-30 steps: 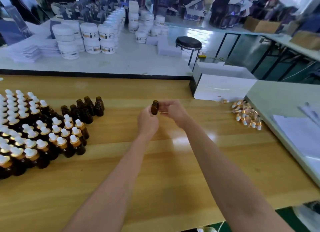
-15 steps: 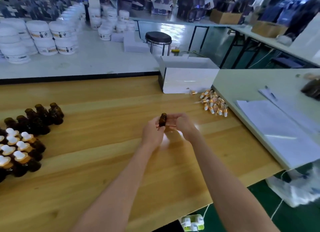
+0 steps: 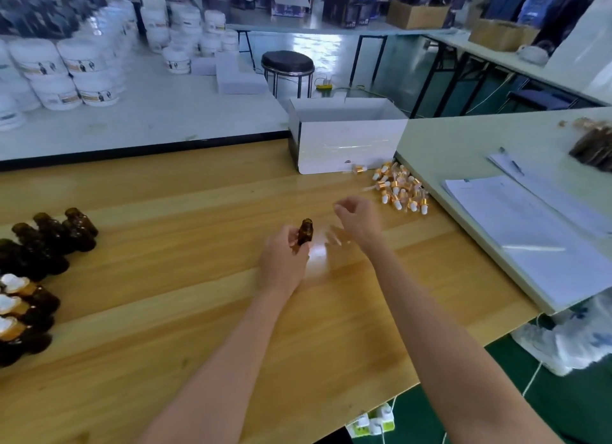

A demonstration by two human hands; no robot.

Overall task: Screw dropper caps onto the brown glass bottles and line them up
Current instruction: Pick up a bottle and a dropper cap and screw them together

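**Left hand holds an uncapped bottle, right hand hovers loose beside it**

Both forearms reach forward over the middle of the wooden table (image 3: 165, 311). The left hand (image 3: 284, 261) sits low over the wood, back towards the camera, its fingers and thumb curled round the lower part of a brown glass bottle (image 3: 305, 233). The bottle stands roughly upright with its open neck clear above the fingers and no cap on it.

The right hand (image 3: 359, 220) is raised just to the right of the bottle and apart from it. Its wrist is bent and its fingers are loosely curled. It is blurred, but nothing shows between the fingers.

The loose dropper caps (image 3: 400, 188) lie in a heap near the table's far right corner, just beside a white box (image 3: 347, 145). Bare brown bottles (image 3: 53, 238) cluster near the left edge. Nearer along that edge stand capped bottles (image 3: 20, 311), close together. A pale table (image 3: 463, 138) with papers (image 3: 530, 231) on it butts against the right edge
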